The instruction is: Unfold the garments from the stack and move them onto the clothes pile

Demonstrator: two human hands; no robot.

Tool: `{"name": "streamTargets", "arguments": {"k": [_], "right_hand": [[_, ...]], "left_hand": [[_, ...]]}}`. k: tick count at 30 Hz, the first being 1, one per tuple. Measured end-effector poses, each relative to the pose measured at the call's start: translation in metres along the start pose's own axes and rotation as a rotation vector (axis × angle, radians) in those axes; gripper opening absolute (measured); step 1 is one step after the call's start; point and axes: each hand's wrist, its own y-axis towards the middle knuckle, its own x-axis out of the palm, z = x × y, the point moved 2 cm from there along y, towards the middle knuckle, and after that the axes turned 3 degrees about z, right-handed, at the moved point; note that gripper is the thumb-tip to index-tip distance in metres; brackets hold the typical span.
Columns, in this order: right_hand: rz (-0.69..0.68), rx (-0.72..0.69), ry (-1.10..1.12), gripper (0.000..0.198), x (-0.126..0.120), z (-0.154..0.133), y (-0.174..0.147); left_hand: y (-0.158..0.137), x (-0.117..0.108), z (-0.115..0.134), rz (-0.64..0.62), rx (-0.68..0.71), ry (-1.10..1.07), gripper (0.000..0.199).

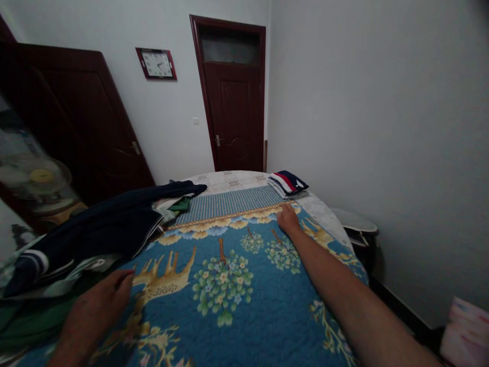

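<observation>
Across the table or bed lies a blue quilted cover [267,285], patterned with deer, trees and flowers. My right hand [289,220] is stretched far out over its upper right part, fingers curled against the cloth. What those fingers hold, if anything, is hidden. Just beyond that hand sits a folded stack of clothes [289,183] in navy, white and red. My left hand [100,300] is at the lower left, its fingers drawn together with nothing visible in them. Beside it lies a heap of loose clothes, with a navy garment [103,224] on top and green cloth [34,318] below.
A pale patterned cloth [233,178] shows beyond the blue cover. To the right stand a small round table [355,223] and a pink package [466,331]. A fan [40,176] is at the left, near an open door [76,117]. A closed door [239,112] is ahead.
</observation>
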Motion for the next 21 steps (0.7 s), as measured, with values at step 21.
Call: {"name": "streamTargets", "arguments": {"k": [21], "right_hand": [[-0.044, 0.117, -0.252, 0.059, 0.018, 0.066, 0.079]], "left_hand": [[-0.038, 0.133, 0.162, -0.345, 0.313, -0.441, 0.032]]}}
